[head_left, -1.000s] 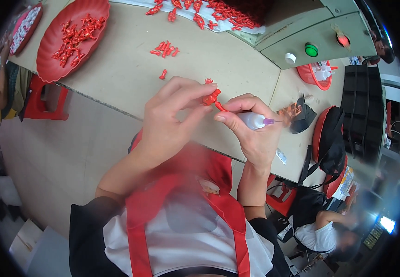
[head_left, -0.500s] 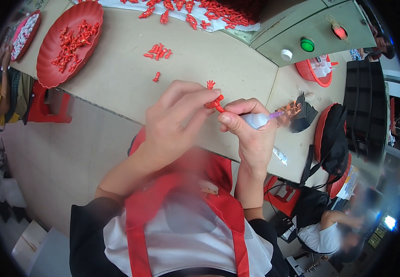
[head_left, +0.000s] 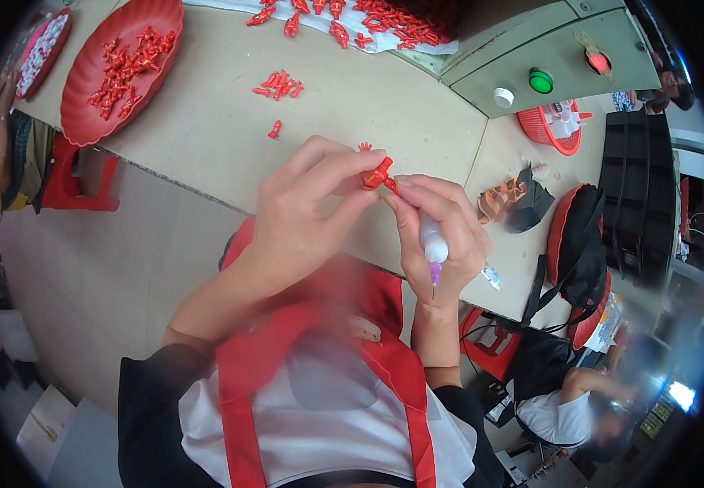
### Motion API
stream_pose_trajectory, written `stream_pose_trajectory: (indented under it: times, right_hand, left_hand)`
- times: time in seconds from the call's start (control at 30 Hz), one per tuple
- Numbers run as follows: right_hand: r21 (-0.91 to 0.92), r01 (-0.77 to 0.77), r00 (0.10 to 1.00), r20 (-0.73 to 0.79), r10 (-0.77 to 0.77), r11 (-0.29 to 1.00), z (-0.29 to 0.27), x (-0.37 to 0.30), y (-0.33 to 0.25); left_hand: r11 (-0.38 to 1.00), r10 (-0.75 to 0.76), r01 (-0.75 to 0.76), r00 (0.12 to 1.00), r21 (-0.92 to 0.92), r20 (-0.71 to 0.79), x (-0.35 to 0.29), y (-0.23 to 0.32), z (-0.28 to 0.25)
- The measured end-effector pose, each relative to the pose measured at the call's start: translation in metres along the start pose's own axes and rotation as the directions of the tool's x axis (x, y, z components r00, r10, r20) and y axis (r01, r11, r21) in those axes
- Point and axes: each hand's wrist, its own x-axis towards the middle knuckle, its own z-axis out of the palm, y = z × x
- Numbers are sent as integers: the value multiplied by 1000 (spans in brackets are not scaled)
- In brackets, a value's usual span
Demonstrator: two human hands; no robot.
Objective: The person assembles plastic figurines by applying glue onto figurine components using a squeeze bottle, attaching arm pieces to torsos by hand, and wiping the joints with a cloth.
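Observation:
Between the thumb and fingers of my left hand (head_left: 296, 211) is a small glossy red toy figure (head_left: 376, 174). A tiny red hand-shaped end (head_left: 365, 147) shows beyond my left fingers; I cannot tell whether it joins the figure. My right hand (head_left: 453, 224) pinches a small red piece (head_left: 391, 185) against the figure's side. Held in that same hand is a squeeze bottle (head_left: 432, 241), whitish with a purple needle tip that points toward me. On the table beyond lie a loose cluster of small red pieces (head_left: 278, 84) and a single red piece (head_left: 274, 129).
A scalloped red tray (head_left: 79, 89) of red parts stands at left. More red figures (head_left: 338, 34) lie on white cloth at the back. A green metal box (head_left: 482, 77), red basket (head_left: 559, 145), dark scraps (head_left: 529, 207) and black bag (head_left: 584, 244) line the right. Other people sit on both sides.
The bottle in my right hand has swung from pointing right to pointing toward me. My right fingers have closed in on the figure, which is tilted differently in my left fingers.

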Motion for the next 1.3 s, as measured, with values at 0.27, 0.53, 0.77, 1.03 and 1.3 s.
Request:
stream_pose_trajectory:
  times: [0.27,0.53,0.77,1.03,1.3]
  right_hand:
    - [-52,157,987,49,-155,986,-5,4,3]
    - [101,19,995,92,-29,995,-6,4,0]
    - [347,-441,895,241,375,828,-10,12,0]
    - [366,-519,832,424,358,773,-21,18,17]
    - [414,-530,820,473,322,741,-23,14,24]
  left_hand:
    - [999,9,-10,1000,44,15,0,0,-5]
    - [999,21,-21,1000,-40,6,-1,0,-3]
    - [999,30,-32,997,-31,-71,-3,-4,2]
    - [922,-266,306,946,-239,185,-6,-1,-5]
    - [970,-189,206,973,-130,131,-12,1,0]
